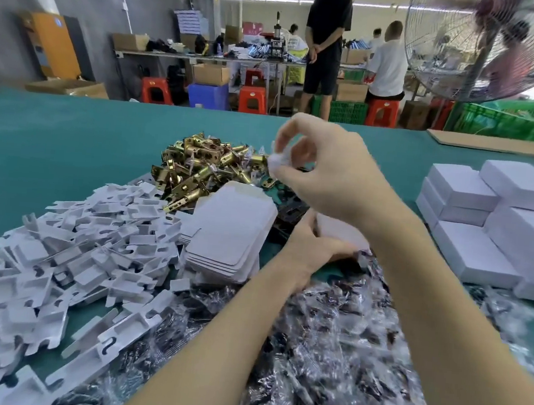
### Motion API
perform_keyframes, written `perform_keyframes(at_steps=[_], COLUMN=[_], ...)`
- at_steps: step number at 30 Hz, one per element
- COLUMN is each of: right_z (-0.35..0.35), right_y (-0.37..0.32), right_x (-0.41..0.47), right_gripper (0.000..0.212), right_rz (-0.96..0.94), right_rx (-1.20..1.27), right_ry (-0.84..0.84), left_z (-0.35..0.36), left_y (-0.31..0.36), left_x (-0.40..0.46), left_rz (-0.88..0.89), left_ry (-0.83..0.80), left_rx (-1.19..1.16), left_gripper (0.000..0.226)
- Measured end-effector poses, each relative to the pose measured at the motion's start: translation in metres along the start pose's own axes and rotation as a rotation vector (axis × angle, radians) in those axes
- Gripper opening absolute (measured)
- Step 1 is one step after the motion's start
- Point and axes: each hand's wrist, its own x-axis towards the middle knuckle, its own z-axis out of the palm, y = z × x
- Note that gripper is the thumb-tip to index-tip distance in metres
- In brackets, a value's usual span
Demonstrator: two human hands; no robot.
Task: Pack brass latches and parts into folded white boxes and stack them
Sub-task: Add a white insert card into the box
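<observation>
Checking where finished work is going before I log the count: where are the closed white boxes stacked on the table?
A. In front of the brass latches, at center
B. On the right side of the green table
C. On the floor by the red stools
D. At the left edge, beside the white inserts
B: the closed white boxes sit stacked on the right side of the green table, across from the white inserts on the left.
</observation>
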Motion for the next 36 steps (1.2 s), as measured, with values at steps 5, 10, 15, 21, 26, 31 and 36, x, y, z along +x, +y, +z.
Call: perform_keyframes(at_steps=[5,10,15,21,26,31,36], right_z=[-0.050,-0.058,-0.065,-0.063,-0.050,-0.041,-0.042], right_y=[0.044,0.061,0.059,0.052,0.053,0.061,0.065], right_x=[-0.020,-0.023,-0.024,-0.022,-0.021,-0.019,-0.019], right_gripper=[0.027,0.014,0.017,0.015,0.007,0.019,0.021], right_rz=[0.170,0.222,0.242,0.201,0.246,0.345,0.328], right_rx=[0.090,-0.152,-0.226,-0.291,-0.359,-0.492,-0.522], right_ry=[0.222,0.270,0.163,0.315,0.301,0.148,0.101], left_z=[0.002,-0.002,-0.003,-0.005,-0.003,-0.003,-0.001], left_y=[-0.003,-0.006,-0.009,-0.012,-0.011,-0.007,-0.006], left_x=[0.003,0.006,0.009,0.011,0.009,0.007,0.007], left_rz=[0.032,0.107,0.174,0.223,0.251,0.262,0.218], left_ry=[0.058,0.099,0.162,0.176,0.141,0.083,0.077], left_rx=[0.052,0.129,0.178,0.173,0.206,0.180,0.144], left_gripper=[0.051,0.041,0.036,0.038,0.045,0.043,0.027])
